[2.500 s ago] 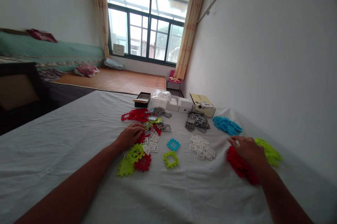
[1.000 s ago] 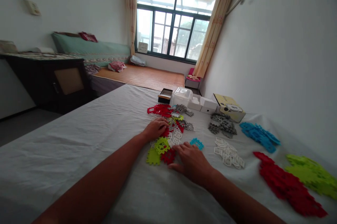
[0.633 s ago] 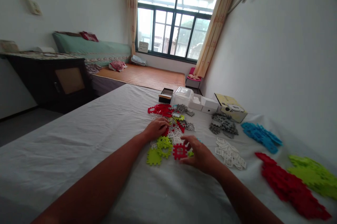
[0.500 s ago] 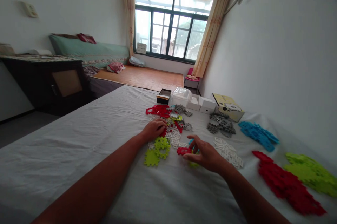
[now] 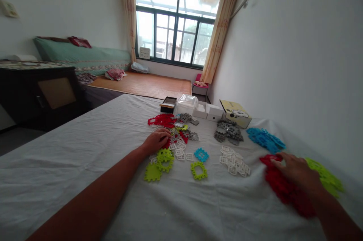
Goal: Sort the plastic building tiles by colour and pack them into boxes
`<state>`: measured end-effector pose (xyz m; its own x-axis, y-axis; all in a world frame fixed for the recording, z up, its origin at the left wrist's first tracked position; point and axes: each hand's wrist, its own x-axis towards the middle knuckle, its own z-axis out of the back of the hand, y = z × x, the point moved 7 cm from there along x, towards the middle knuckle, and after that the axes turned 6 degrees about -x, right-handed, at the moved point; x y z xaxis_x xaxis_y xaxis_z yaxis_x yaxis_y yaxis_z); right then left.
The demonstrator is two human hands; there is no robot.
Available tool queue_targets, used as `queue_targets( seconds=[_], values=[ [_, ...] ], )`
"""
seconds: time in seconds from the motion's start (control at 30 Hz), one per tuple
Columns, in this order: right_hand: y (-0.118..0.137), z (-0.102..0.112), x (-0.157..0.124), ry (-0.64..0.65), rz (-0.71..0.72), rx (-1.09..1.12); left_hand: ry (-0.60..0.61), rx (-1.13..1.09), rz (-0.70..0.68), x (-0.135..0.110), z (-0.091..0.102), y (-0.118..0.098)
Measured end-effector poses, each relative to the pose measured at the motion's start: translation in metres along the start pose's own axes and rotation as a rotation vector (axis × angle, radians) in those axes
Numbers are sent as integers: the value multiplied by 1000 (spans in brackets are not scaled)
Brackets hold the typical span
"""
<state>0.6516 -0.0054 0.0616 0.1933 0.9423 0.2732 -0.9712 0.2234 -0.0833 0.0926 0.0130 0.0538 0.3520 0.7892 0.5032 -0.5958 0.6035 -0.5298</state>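
My left hand (image 5: 157, 141) rests on the mixed pile, its fingers together and curled over a red notched building piece (image 5: 167, 143). Their tips are partly hidden. My right hand (image 5: 299, 173), smeared by motion, is at the stack of red pieces (image 5: 279, 186); I cannot tell whether it still holds a red piece. By my left hand lie white lattice pieces (image 5: 180, 153) and lime green pieces (image 5: 153, 172). Between the hands are a blue square frame (image 5: 201, 154) and a lime green frame (image 5: 199, 170), with a white lattice heap (image 5: 235, 161) farther right.
Sorted stacks of grey (image 5: 228, 132), blue (image 5: 265, 139) and lime green pieces (image 5: 329, 180) lie on the right of the sheet-covered surface (image 5: 93, 150). At its back stand a black box (image 5: 168, 105), a clear plastic container (image 5: 187, 104), white boxes (image 5: 214, 112) and a yellow box (image 5: 236, 114).
My right hand has gone right from the middle, carrying a red piece to the red stack. The blue and lime green frames it covered now show. My left hand stays on the pile; the view has turned right.
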Motion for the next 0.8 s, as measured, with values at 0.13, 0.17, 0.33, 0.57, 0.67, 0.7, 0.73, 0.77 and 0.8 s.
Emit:
queue_targets(
  seconds=[0.13, 0.17, 0.33, 0.57, 0.67, 0.7, 0.73, 0.77, 0.8],
  values=[
    [37, 17, -7, -33, 78, 18, -8, 10, 9, 0, 0, 2],
    [62, 27, -11, -78, 158, 62, -7, 11, 10, 0, 0, 2],
    [217, 59, -54, 23, 716, 400, 4, 5, -1, 0, 0, 0],
    [315, 60, -85, 220, 1126, 345, 14, -9, -7, 1, 0, 7],
    [319, 66, -81, 230, 1185, 359, 17, -11, -16, 1, 0, 8],
    [319, 68, -80, 220, 1183, 352, 18, -12, -17, 1, 0, 8],
    [317, 70, -77, 198, 1160, 339, 17, -11, -15, 1, 1, 8],
    [312, 71, -73, 168, 1121, 324, 19, -10, -12, 1, 1, 8],
    [306, 72, -66, 133, 1069, 314, 21, -7, -8, 1, 1, 8]
  ],
)
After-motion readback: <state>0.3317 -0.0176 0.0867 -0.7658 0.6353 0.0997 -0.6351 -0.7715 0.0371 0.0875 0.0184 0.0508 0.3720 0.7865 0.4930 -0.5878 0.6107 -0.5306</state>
